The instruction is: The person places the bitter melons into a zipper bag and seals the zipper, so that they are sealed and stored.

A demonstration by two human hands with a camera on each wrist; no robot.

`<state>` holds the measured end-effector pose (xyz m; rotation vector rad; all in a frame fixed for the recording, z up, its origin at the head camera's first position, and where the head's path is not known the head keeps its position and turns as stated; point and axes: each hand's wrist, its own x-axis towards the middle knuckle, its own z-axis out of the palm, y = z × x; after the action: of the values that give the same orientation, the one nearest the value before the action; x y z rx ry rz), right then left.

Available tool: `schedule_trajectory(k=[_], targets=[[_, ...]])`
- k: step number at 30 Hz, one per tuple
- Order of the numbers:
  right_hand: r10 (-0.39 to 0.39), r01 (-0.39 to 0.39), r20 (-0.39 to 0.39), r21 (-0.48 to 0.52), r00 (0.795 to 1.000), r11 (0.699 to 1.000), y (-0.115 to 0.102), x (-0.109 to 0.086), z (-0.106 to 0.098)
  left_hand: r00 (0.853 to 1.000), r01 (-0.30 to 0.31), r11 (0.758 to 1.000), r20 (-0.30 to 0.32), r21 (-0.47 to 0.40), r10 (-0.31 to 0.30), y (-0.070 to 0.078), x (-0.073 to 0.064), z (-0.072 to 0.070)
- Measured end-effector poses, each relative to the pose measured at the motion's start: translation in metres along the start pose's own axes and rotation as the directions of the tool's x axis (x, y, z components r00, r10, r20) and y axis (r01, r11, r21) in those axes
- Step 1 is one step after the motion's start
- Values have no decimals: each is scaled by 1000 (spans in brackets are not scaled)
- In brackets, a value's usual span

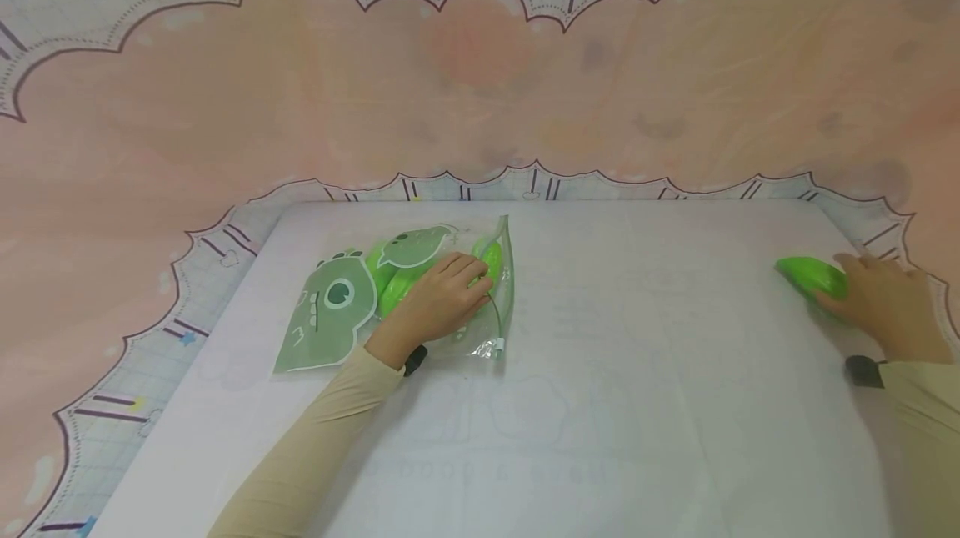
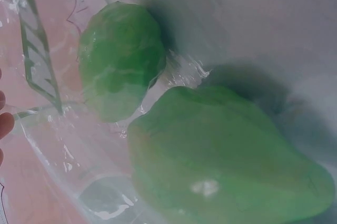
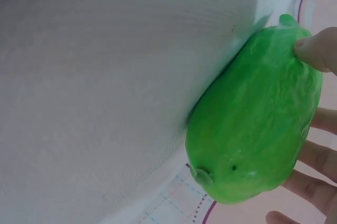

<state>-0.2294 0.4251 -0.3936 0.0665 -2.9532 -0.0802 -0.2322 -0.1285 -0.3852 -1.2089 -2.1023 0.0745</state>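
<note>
A clear zip bag (image 1: 461, 342) with a green cartoon dinosaur print lies on the left half of the table. Inside it are green fruits; in the left wrist view one is lumpy and round (image 2: 121, 60), another larger and smooth with a tapered end (image 2: 221, 155). My left hand (image 1: 438, 296) reaches over the bag and grips it near its zip edge, the fingertips (image 2: 5, 125) just showing beside the film. At the table's right side, my right hand (image 1: 888, 300) holds a green papaya (image 3: 258, 118), thumb on one side and fingers on the other.
The white-covered table (image 1: 637, 371) spreads between the hands. Behind it and along its sides hangs a peach cloth (image 1: 487, 96) with scalloped, checked borders. A white slider (image 1: 499, 344) sits at the near end of the bag's zip.
</note>
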Motion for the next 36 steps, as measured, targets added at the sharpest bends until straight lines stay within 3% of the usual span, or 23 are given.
schedule_trajectory(k=[26, 36], targets=[[-57, 57, -1, -44, 998, 997, -4, 4, 5, 1000, -9, 1000, -11, 10, 9, -1, 1, -2], [-54, 55, 34, -9, 998, 998, -3, 2, 7, 1000, -4, 1000, -1, 8, 4, -1, 0, -1]])
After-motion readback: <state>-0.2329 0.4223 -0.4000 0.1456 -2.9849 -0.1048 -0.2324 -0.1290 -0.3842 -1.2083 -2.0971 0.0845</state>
